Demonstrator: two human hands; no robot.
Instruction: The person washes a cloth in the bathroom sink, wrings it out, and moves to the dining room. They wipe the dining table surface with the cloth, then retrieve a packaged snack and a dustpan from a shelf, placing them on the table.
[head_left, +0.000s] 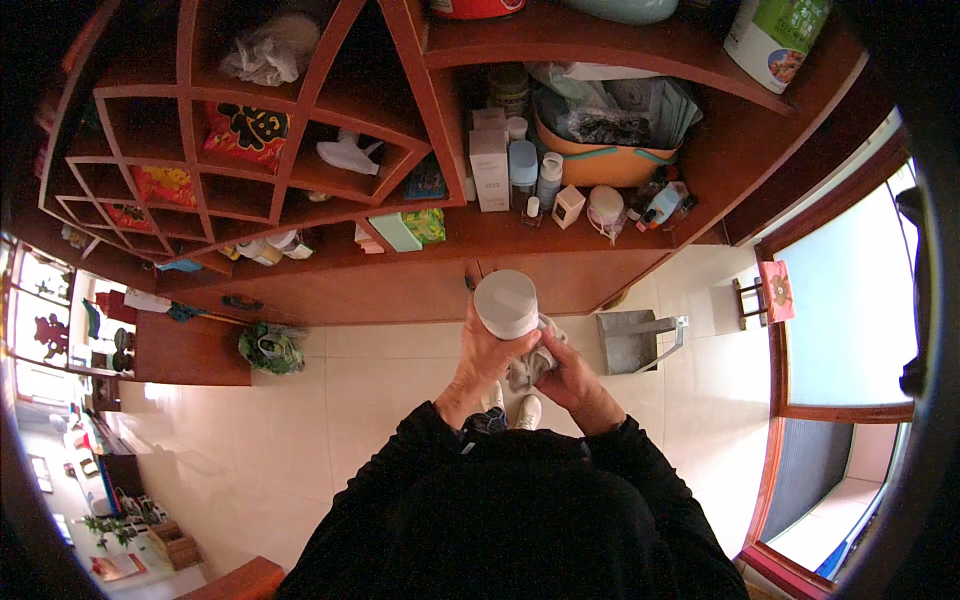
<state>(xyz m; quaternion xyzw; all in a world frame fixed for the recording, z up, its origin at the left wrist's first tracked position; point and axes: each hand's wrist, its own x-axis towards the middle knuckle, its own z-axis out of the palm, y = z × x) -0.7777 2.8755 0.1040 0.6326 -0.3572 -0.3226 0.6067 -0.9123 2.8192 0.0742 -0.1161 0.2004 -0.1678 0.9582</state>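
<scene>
My left hand (484, 358) grips a pale, round-lidded container (507, 300), held up in front of the wooden cabinet. Its lid faces me, and most of its body is hidden below. A crumpled greyish cloth (531, 369) is in my right hand (568, 375), pressed against the container's right side. Beyond my hands, the open cabinet shelf (450, 238) carries a white box (491, 169), a blue-capped bottle (523, 166), a small pump bottle (550, 176), a little square box (568, 206) and a round jar (605, 204).
An orange basket (600, 161) stuffed with bags sits deeper on the shelf. Lattice compartments (187, 94) hold red packets and a white spray head (349, 154). On the tiled floor are a metal dustpan (626, 345) at right and a bag of greens (271, 349) at left.
</scene>
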